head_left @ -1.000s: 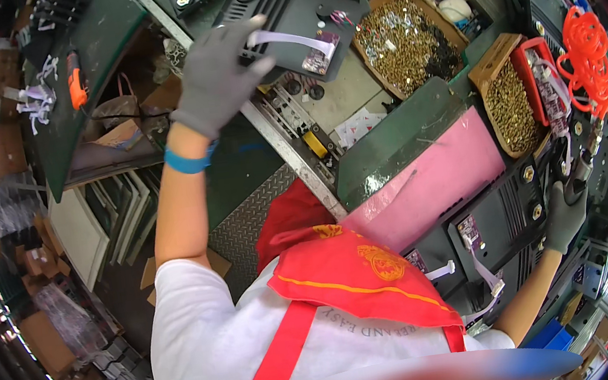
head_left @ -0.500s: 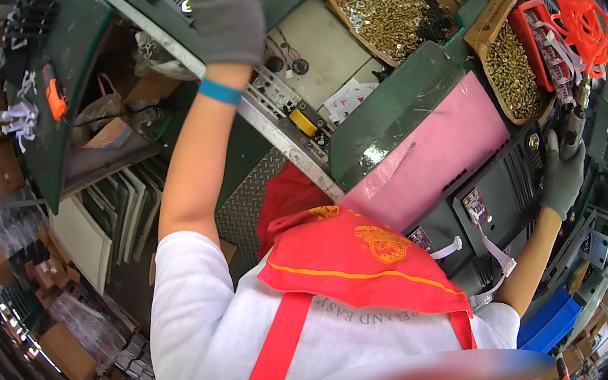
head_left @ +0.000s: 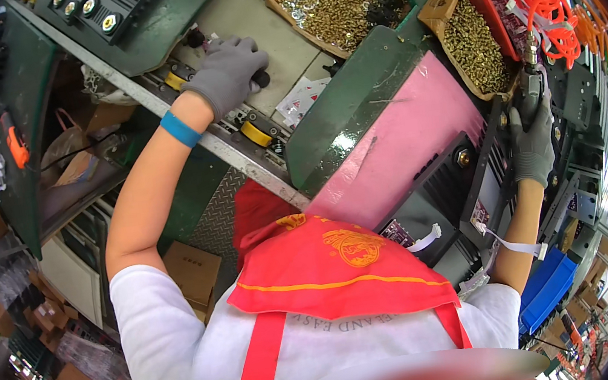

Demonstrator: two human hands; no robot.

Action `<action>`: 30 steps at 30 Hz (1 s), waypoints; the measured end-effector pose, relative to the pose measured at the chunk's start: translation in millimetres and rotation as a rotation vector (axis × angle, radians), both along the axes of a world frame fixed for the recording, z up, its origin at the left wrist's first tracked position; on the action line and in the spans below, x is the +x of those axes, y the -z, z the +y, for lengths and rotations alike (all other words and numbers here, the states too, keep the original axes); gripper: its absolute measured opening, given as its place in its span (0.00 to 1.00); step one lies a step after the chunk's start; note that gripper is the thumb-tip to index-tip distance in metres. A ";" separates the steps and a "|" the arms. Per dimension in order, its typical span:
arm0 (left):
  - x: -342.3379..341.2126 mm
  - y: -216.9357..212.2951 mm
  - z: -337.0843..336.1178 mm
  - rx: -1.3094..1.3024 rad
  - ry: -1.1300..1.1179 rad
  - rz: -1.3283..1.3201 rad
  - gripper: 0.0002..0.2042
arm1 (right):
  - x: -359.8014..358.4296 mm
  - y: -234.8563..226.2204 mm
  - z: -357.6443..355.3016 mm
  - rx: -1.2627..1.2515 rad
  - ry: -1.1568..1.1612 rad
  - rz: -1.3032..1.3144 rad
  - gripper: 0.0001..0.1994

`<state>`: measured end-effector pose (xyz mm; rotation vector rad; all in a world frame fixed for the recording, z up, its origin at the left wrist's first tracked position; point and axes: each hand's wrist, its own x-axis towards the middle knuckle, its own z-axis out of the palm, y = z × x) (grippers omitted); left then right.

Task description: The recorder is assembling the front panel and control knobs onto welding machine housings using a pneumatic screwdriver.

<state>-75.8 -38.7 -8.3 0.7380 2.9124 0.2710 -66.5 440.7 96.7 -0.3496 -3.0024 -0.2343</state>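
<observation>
My left hand (head_left: 227,74), in a grey glove, is over the pale bench top with its fingers curled down. A small black round piece (head_left: 260,79) shows at its edge; what lies under the fingers is hidden. On the right, my gloved right hand (head_left: 532,145) is wrapped around a metal air screwdriver (head_left: 532,90), close to black slotted panels (head_left: 495,166). Purple circuit boards (head_left: 397,233) with white ribbon cables lie on the panels nearer my body. Between my hands sits a pink sheet (head_left: 404,136) beside a dark green board (head_left: 345,120).
A cardboard box (head_left: 273,0) holds brass fittings and silver washers; a second carton (head_left: 442,13) holds brass pieces. Behind it stand a red bin (head_left: 483,12) and a coiled orange air hose (head_left: 546,1). A metal rail (head_left: 248,168) with yellow rollers edges the bench.
My left hand has come down from the black panel at the top onto the bench, near the small round pieces. The view has shifted; my right hand still grips the air screwdriver.
</observation>
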 end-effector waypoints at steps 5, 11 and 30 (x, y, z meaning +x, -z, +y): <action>-1.5 -10.9 14.6 0.096 0.051 -0.011 0.14 | -13.1 -52.7 -75.2 0.141 -0.232 0.138 0.25; 4.6 -49.9 40.8 0.629 -0.205 0.325 0.15 | -91.1 -14.7 -180.9 -0.381 -0.907 -0.203 0.12; 69.4 -91.4 75.5 1.500 -0.635 -0.883 0.20 | -98.7 -11.4 -218.9 -0.902 -0.861 -0.418 0.15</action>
